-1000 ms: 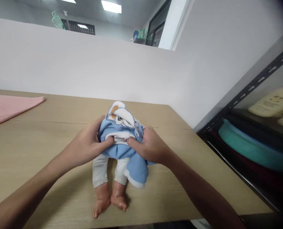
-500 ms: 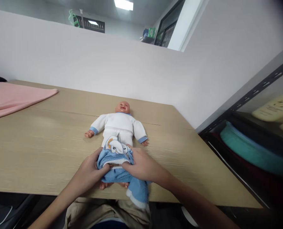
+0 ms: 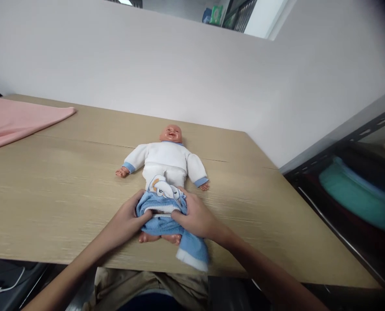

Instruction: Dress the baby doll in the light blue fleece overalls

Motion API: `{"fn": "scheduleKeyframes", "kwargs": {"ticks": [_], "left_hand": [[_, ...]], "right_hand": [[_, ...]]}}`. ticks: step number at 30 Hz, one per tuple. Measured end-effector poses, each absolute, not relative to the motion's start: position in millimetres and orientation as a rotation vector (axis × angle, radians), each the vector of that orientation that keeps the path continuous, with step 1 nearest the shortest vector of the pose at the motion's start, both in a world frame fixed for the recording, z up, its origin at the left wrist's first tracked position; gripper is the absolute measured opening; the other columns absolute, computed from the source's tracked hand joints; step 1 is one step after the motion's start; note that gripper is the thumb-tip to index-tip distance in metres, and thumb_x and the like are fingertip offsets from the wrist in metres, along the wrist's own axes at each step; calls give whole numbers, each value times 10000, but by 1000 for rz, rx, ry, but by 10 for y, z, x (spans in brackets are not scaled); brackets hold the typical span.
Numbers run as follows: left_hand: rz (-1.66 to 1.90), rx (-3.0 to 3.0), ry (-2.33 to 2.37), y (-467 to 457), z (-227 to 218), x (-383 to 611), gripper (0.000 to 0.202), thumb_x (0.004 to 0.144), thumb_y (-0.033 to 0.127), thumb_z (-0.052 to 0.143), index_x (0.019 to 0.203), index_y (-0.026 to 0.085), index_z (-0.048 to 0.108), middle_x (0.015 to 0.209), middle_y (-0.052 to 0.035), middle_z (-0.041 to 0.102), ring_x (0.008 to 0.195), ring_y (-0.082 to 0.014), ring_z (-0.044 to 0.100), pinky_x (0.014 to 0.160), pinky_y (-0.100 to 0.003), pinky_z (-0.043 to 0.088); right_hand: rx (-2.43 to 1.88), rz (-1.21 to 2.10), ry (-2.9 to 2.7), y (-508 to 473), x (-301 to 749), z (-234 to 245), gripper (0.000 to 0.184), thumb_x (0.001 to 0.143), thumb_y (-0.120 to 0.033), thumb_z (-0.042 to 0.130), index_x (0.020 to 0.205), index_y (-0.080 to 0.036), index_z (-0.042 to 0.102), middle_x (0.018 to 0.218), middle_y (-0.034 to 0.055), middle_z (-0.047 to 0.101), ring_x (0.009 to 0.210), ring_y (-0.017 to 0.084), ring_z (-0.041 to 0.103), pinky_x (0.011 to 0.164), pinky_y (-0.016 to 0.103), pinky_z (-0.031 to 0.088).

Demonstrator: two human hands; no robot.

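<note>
Rough blue garment [image 3: 161,203] on a glossy plastic-looking doll [image 3: 172,134]
You see its terry-like nap against smooth, shiny skin and matt white clothes [image 3: 166,155]; the wood-grained table [image 3: 65,194] has a faint sheen; toward its far left corner, the pink cloth [image 3: 23,117] looks matt.

Left hand [image 3: 130,218] and right hand [image 3: 196,215] are holding bunched blue garment [image 3: 161,202] over lower legs of doll [image 3: 166,154]; doll is lying face-up on table [image 3: 65,181].
</note>
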State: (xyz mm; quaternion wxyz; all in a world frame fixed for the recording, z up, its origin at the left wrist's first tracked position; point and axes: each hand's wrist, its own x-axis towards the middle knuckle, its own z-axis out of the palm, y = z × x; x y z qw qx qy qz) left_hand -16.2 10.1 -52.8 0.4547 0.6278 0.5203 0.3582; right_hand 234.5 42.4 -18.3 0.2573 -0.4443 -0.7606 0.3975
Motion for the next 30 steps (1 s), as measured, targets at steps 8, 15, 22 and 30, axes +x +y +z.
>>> {"fn": "scheduleKeyframes", "kwargs": {"ticks": [8,15,22,30], "left_hand": [[918,1652,1371,156,-345,-131,383,970,477,631,1245,211,657,1145,-59,769,1057,-314,712,916,-399,540],[821,1606,1423,-251,-401,-248,392,987,552,632,1238,250,635,1143,-65,787,1128,-360,731,954,-429,556],[656,1650,1553,-486,-463,-285,536,996,618,538,1356,232,632,1117,-128,797,1148,-450,714,989,-556,544],[529,1943,1526,-405,-698,-364,370,1045,519,515,1232,221,626,1118,-173,815,1195,-452,690,1110,-610,477]], "right_hand": [[-1256,956,-2049,485,2346,23,495,851,-251,751,1341,-186,722,1322,135,809,1210,362,741,1129,534,558],[-1336,1036,-2204,118,2239,198,263,864,-276,759,1115,-207,726,1078,80,808,952,309,725,876,421,544],[-1333,1068,-2357,-1,2134,217,279,917,-257,741,1187,-216,686,1262,106,776,1184,362,708,1007,471,520],[-1412,868,-2515,-4,1981,160,278,998,-253,772,1241,-180,657,1257,125,745,1185,368,716,969,467,526]]}}
